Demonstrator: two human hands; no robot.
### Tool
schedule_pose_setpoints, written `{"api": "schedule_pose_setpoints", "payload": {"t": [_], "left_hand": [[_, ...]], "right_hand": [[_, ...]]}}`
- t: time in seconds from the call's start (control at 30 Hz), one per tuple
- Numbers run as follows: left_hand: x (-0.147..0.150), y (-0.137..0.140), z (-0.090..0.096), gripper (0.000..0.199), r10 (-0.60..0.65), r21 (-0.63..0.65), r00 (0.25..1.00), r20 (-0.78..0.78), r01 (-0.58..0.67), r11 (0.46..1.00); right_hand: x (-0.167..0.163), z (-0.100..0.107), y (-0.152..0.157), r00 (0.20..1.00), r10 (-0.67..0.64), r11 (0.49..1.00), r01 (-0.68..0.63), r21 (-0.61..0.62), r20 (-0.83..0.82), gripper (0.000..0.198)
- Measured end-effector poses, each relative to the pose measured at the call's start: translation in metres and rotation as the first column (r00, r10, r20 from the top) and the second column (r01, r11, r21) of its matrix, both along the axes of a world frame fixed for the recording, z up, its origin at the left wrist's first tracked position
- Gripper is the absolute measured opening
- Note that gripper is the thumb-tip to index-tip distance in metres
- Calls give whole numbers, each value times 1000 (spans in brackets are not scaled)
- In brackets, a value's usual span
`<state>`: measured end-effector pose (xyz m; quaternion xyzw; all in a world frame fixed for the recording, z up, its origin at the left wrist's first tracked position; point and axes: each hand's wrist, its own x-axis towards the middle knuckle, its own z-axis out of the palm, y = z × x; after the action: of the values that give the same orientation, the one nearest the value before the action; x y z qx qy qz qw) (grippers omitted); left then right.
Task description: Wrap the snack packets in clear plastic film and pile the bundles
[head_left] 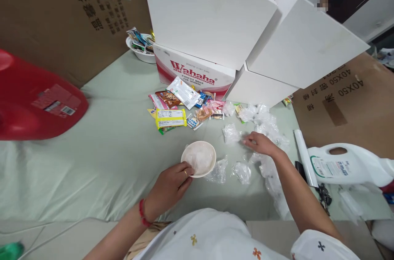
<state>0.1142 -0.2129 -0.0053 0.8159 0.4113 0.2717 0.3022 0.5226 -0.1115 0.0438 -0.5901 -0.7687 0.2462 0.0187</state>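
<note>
My left hand (172,183) is closed on the near rim of a small white bowl (212,158), thumb and fingers at its lower left edge. Clear plastic (201,157) lies inside the bowl. To the right, my right hand (261,143) has curled fingers pinching at the edge of a crumpled clear plastic bag (231,133). Two more crumpled clear bags, one beside the bowl (218,170) and one further right (241,172), lie on the pale green cloth. A long heap of clear plastic bags (268,124) runs past and under my right forearm.
Packaged snacks (170,118) are piled before a Wahaha carton (193,72) and stacked white boxes (209,10). A packet-filled white basin (144,55) stands behind. A red jug (40,100) is at left; a white detergent bottle (347,165) and white roll (305,157) lie at right.
</note>
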Motion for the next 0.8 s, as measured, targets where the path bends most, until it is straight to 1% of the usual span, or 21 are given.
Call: {"api": "schedule_pose_setpoints", "payload": {"t": [0.03,0.07,0.1,0.13,0.17,0.2,0.23,0.27,0.3,0.33,0.37,0.4,0.43,0.5,0.53,0.57,0.6,0.67,0.8], "left_hand": [[2,3,1,26,-3,4,1000,-11,3,1000],[4,5,2,26,-7,9,1000,-23,7,1000],[6,7,3,27,-10,18,999,-34,11,1000],[8,8,3,27,-12,27,999,-43,14,1000],[9,8,3,28,-14,38,999,-47,15,999],[10,7,3,27,-11,48,999,-48,13,999],[10,6,2,27,-5,57,999,-45,7,998],[10,4,2,27,2,61,999,-42,1,998],[10,2,1,26,5,62,999,-38,-3,998],[9,0,0,26,5,59,999,-35,-3,998],[9,-2,-1,26,3,56,999,-33,-1,998],[8,-3,-2,26,-1,53,1000,-31,3,999],[8,-4,-2,26,-5,50,1000,-29,7,999],[7,-4,-3,27,-8,50,1000,-22,9,999],[7,-3,-3,27,-7,53,1000,-17,8,999],[7,-3,-3,26,-6,58,1000,-12,7,998],[7,-2,-3,26,-4,64,1000,-6,4,998],[7,-1,-4,26,-3,72,1000,5,2,997],[6,-1,-8,23,5,102,999,42,-9,995]], "right_hand": [[-1,7,1,999,19,1000,-18,25,-31,40],[0,15,6,998,12,996,-7,86,-67,40],[2,23,15,995,-25,985,41,169,-96,42],[5,29,26,989,-97,959,122,256,-108,45],[9,33,39,973,-206,917,228,328,-99,49],[15,34,54,937,-340,862,342,374,-72,54],[20,32,68,881,-472,806,445,389,-30,61],[24,27,80,813,-582,760,536,367,20,74],[27,20,91,751,-657,728,609,316,67,89],[28,10,99,705,-702,704,663,255,102,102],[28,-1,105,679,-725,686,699,202,114,108],[27,-13,109,669,-738,672,719,176,84,106],[26,-24,112,669,-743,661,728,180,23,96],[24,-41,114,666,-734,630,741,231,-134,63],[25,-45,116,660,-723,612,749,254,-202,47],[27,-47,117,656,-710,598,754,271,-256,34],[31,-45,119,649,-702,585,761,281,-295,27],[43,-34,121,625,-683,546,781,303,-377,24],[76,5,119,567,-595,453,822,346,-570,31]]}}
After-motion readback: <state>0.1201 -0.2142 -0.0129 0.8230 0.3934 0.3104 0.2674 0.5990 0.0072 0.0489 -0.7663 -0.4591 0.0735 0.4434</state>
